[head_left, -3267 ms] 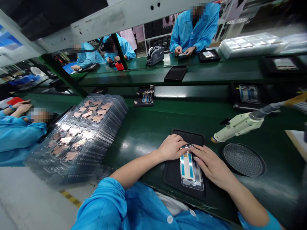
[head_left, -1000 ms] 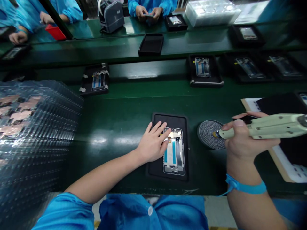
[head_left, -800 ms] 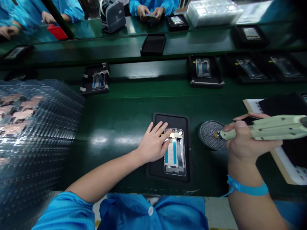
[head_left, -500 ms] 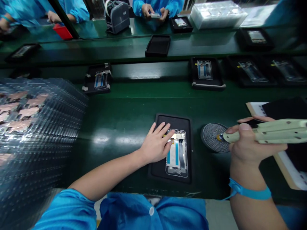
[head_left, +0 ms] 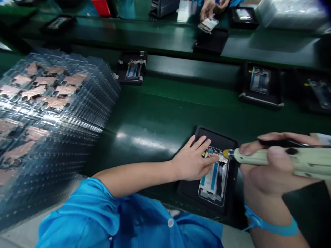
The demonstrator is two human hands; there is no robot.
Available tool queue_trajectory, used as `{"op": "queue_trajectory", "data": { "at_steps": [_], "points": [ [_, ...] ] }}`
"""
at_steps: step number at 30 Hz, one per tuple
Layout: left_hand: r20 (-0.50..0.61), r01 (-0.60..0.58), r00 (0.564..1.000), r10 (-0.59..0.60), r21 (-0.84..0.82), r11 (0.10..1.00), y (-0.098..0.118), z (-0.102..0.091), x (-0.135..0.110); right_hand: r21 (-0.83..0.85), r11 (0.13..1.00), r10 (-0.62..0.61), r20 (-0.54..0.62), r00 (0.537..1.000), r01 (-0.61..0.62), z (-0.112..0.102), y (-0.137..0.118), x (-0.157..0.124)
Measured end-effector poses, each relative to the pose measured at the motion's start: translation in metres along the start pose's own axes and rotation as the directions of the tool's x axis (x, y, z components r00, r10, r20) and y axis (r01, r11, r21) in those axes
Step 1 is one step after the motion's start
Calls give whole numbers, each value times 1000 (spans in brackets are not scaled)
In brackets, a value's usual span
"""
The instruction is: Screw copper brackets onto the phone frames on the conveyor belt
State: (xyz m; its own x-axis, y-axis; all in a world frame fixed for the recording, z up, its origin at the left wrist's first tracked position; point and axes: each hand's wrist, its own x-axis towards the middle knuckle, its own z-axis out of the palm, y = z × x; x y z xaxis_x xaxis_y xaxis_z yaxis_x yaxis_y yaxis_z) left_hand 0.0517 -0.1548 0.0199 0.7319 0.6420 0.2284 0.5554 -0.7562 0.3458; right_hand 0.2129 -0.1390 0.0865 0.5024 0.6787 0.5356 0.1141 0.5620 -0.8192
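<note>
An opened phone (head_left: 216,182) with blue strips inside lies in a black tray (head_left: 190,189) on the green bench. My left hand (head_left: 192,160) rests palm down over the phone's left side, its fingers spread and the fingertips near the upper part. In my right hand (head_left: 271,172) is a pale green electric screwdriver (head_left: 305,162), gripped around its body. Its yellow tip (head_left: 227,154) is at the phone's upper right; whether it touches a screw cannot be made out. A blue wrist strap (head_left: 271,222) circles my right wrist.
Clear plastic trays with copper-coloured boards (head_left: 55,89) are stacked high on the left. Other phones in black trays (head_left: 261,84) stand along the far side of the bench. Across it, a co-worker's hand (head_left: 207,9) holds a phone part (head_left: 209,24) over a black tray (head_left: 212,43).
My right hand has brought the screwdriver left, from the round screw dish to the phone. The left hand stays on the phone. The view has turned left and down.
</note>
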Motion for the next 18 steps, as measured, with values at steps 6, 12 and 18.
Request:
{"op": "queue_trajectory", "data": {
  "at_steps": [6, 12, 18],
  "points": [
    [23, 13, 1000, -13, -20, 1000, 1, 0, 1, 31, 998, 44, 125, 991, -48, 14, 10, -17],
    [41, 20, 999, -19, -18, 1000, 1, 0, 2, 3, 999, 32, 140, 990, -33, 13, 12, -18],
    [44, 19, 999, -19, -10, 1000, 2, -2, 2, 7, 999, 44, 168, 985, -46, 12, 15, -19]
  ]
}}
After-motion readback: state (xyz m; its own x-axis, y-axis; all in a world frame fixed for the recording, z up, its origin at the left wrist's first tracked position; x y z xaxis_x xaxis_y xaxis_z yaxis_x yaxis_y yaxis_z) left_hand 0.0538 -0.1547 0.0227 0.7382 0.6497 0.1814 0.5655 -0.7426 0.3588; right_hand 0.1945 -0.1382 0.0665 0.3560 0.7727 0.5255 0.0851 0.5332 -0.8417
